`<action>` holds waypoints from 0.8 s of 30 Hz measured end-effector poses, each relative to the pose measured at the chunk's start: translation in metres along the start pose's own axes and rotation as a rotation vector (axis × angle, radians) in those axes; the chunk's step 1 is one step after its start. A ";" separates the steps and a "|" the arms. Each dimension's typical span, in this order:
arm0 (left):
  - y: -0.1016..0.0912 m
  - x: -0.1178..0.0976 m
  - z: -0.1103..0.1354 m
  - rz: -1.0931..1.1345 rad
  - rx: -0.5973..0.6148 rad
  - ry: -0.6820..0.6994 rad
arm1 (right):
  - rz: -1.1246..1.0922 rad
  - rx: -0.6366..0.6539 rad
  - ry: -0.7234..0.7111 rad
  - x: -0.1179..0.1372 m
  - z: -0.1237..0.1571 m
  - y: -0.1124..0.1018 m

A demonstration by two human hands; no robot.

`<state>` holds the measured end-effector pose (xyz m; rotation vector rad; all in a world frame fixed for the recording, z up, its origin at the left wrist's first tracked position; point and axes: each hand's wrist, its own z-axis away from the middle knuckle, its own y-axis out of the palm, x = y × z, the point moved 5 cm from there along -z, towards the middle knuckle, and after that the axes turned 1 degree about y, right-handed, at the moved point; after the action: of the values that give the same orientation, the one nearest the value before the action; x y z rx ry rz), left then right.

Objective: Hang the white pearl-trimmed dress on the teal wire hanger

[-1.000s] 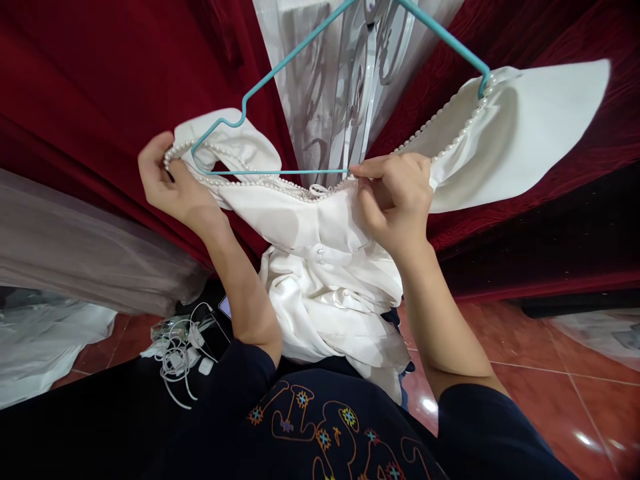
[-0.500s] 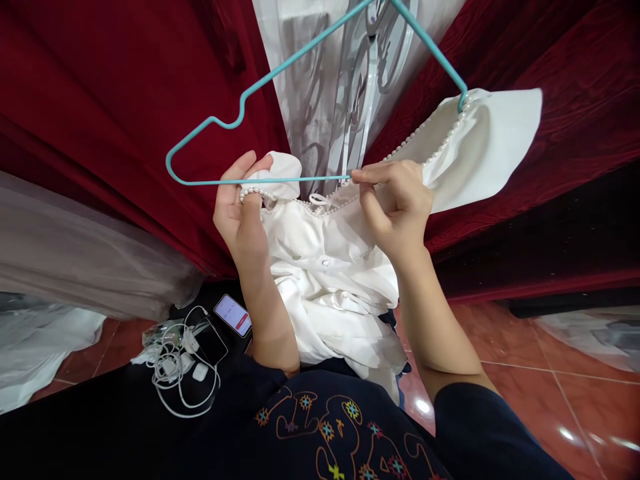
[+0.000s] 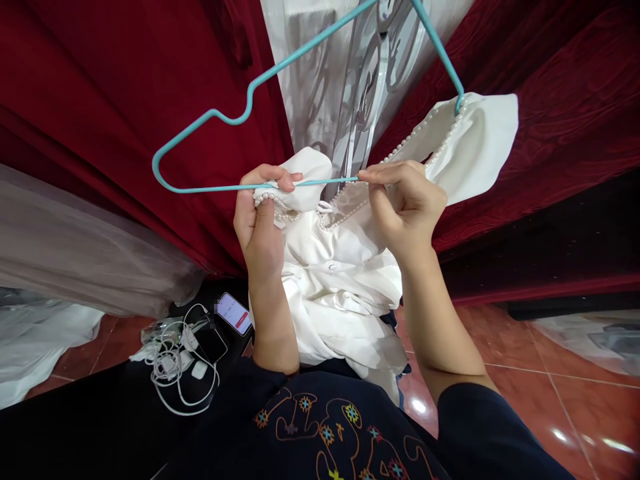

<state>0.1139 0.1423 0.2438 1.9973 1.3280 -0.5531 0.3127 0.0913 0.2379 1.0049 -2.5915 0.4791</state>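
Note:
A white dress [image 3: 333, 250] with pearl-beaded edging lies bunched over my lap. One of its shoulder pieces hangs on the right end of a light-blue hanger [image 3: 210, 115]. My right hand [image 3: 407, 207] pinches the hanger's bottom bar near its middle. My left hand [image 3: 263, 217] grips the other shoulder piece, a white strap [image 3: 307, 177] edged with pearls, and its fingers curl over the bottom bar. The hanger's left end sticks out bare past this hand. The hanger's hook is out of view at the top.
On the black surface at lower left lie a lit phone [image 3: 233, 313], a dark-screened device [image 3: 213, 343] and tangled white cables [image 3: 173, 363]. Dark red curtains [image 3: 125, 100] hang on both sides of a silvery ornate stand [image 3: 367, 100]. Red tiles [image 3: 525, 347] cover the floor.
My left hand has moved right along the bar with the strap, and its fingers have closed over the bar. The hanger has tilted slightly, its left end dropping. My right hand has shifted slightly right.

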 end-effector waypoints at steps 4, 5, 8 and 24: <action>0.005 0.003 -0.003 0.106 -0.029 -0.010 | 0.030 0.136 0.071 0.004 -0.011 -0.001; 0.006 0.003 -0.004 0.139 -0.034 -0.005 | 0.037 0.138 0.055 0.005 -0.015 -0.003; 0.007 0.002 -0.006 0.135 -0.050 0.014 | 0.134 -0.052 -0.059 0.003 -0.028 -0.020; -0.014 0.006 -0.020 0.108 0.004 -0.025 | 0.234 -0.191 0.344 -0.084 -0.081 -0.091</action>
<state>0.1030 0.1648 0.2493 2.0456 1.1968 -0.5286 0.4489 0.1104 0.2930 0.5078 -2.3937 0.4096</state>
